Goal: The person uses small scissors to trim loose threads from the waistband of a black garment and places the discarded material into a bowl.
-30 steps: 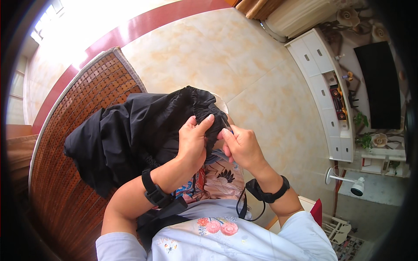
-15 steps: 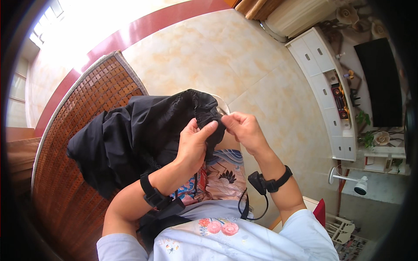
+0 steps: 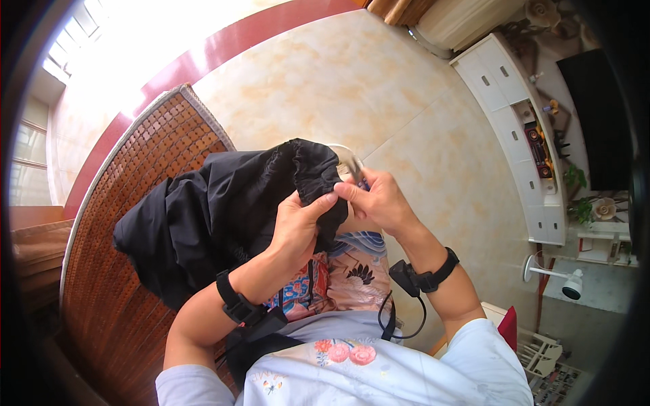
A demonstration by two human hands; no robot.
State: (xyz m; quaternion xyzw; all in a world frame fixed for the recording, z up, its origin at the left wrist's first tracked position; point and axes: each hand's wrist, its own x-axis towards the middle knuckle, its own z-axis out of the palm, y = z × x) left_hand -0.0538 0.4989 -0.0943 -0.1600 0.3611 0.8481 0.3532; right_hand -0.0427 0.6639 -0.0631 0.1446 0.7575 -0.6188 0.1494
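Observation:
A black garment [image 3: 203, 196] with a gathered, elastic-looking edge [image 3: 315, 166] lies over my lap and the seat to the left. My left hand [image 3: 296, 227] pinches that edge between thumb and fingers. Just to its right, my right hand [image 3: 379, 203] is closed round a small tool [image 3: 355, 166] with a greyish, metal-looking end and a dark blue part; its exact kind cannot be made out. The right thumb tip meets the black edge beside the left thumb. My right fingers partly hide the tool.
A brown tiled seat mat [image 3: 149, 149] with a pale border spreads at left. Patterned trousers [image 3: 359, 271] cover my lap. At right stand a white low cabinet [image 3: 504, 122] and a white camera-like device on an arm [image 3: 571, 284]. A cable [image 3: 423, 314] hangs by my right wrist.
My right hand has turned a little, and more of the tool now shows above its fingers. The gathered edge is spread flatter. My left hand keeps its pinch.

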